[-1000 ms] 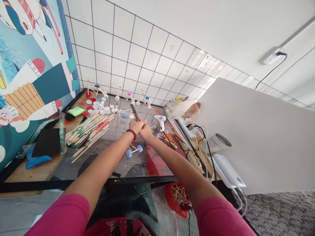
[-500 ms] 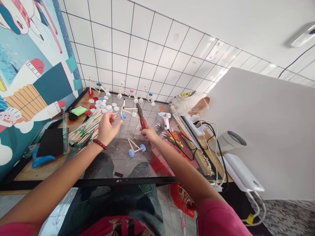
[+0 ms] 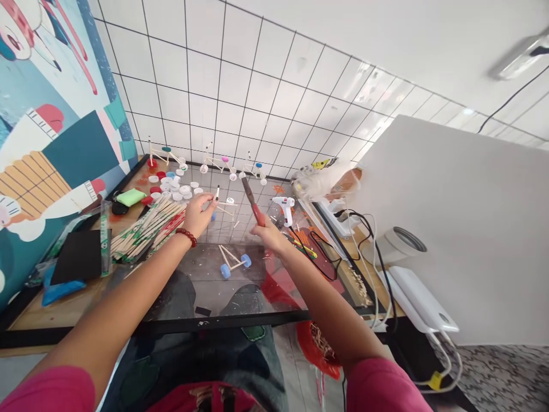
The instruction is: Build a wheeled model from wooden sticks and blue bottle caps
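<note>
Steadying a stick frame (image 3: 226, 212) with one hand and holding pliers (image 3: 253, 204) in the other, we work over the counter (image 3: 167, 315). Our left hand (image 3: 198, 216) has its thumb and fingertips brought together at the frame's dark-tipped post (image 3: 217, 193), seemingly pinching it, though the fingers partly hide the contact. Our right hand (image 3: 269, 233) is wrapped around the red handles, the pliers' nose pointing away from us; whether that nose is parted we cannot tell. To manage this well, we should pinch the post low and lightly, since such thin sticks would probably flex or pull loose at a joint, and keep the metal nose clear of the white wheel (image 3: 230, 201) between our hands.

Nearer us, between the hands, lies a second frame (image 3: 231, 265) with blue wheels. Loose sticks (image 3: 141, 232) lie left of our left hand; a glue gun (image 3: 285, 209) rests just beyond our right, near that forearm's path, so its cord (image 3: 302, 243) deserves care.
</note>
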A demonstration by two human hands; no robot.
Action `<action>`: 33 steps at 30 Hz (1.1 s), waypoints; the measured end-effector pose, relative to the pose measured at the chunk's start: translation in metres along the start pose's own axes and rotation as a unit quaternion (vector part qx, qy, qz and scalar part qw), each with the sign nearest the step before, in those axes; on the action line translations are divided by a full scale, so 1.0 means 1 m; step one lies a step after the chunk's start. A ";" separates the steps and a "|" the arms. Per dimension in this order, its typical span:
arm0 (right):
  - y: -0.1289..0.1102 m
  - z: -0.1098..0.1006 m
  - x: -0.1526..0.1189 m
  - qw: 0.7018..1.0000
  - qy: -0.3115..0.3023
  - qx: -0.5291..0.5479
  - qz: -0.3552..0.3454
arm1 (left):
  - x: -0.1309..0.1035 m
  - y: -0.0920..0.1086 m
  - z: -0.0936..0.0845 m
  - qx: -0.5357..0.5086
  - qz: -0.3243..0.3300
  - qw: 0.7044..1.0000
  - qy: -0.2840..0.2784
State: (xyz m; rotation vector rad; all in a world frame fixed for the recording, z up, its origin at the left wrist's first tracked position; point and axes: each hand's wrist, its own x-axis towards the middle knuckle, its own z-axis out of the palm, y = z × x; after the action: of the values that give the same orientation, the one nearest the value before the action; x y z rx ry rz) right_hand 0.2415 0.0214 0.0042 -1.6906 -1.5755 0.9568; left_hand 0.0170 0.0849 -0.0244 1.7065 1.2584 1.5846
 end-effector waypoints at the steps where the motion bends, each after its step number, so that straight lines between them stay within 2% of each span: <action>1: 0.002 -0.006 -0.002 0.998 0.020 -0.056 0.003 | -0.001 0.000 -0.001 -0.005 0.004 1.000 0.007; 3: 0.008 -0.017 -0.009 0.986 0.037 -0.165 0.011 | -0.003 -0.001 -0.004 -0.027 -0.013 0.999 0.019; 5: 0.015 -0.023 -0.018 0.965 0.031 -0.260 0.016 | -0.005 -0.003 -0.008 -0.075 -0.058 0.995 0.025; 8: 0.027 -0.021 -0.031 0.932 0.024 -0.363 0.006 | -0.010 -0.008 -0.013 -0.160 -0.118 0.980 0.032; 10: 0.033 -0.017 -0.037 0.921 0.028 -0.388 -0.006 | -0.014 -0.011 -0.015 -0.189 -0.128 0.973 0.032; 14: 0.039 -0.012 -0.042 0.927 0.033 -0.373 -0.016 | -0.023 -0.009 -0.019 -0.187 -0.135 0.973 0.009; 22: 0.043 -0.016 -0.039 0.946 0.017 -0.322 -0.027 | -0.041 0.005 -0.019 -0.155 -0.139 0.978 -0.008; 28: 0.046 -0.020 -0.038 0.925 0.090 -0.361 -0.074 | -0.050 0.013 -0.010 -0.159 -0.145 0.977 0.009; 30: 0.041 -0.017 -0.033 0.941 0.100 -0.307 -0.104 | -0.051 0.015 -0.008 -0.150 -0.143 0.978 0.001; 33: 0.027 -0.002 -0.022 0.974 0.077 -0.143 -0.161 | -0.052 0.015 -0.006 -0.128 -0.122 0.984 -0.017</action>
State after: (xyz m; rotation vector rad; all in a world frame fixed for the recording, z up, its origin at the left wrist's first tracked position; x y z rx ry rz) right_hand 0.2571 -0.0024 -0.0151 -1.5810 -1.8742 0.4425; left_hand 0.0204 0.0314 -0.0365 1.3609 1.1418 1.4919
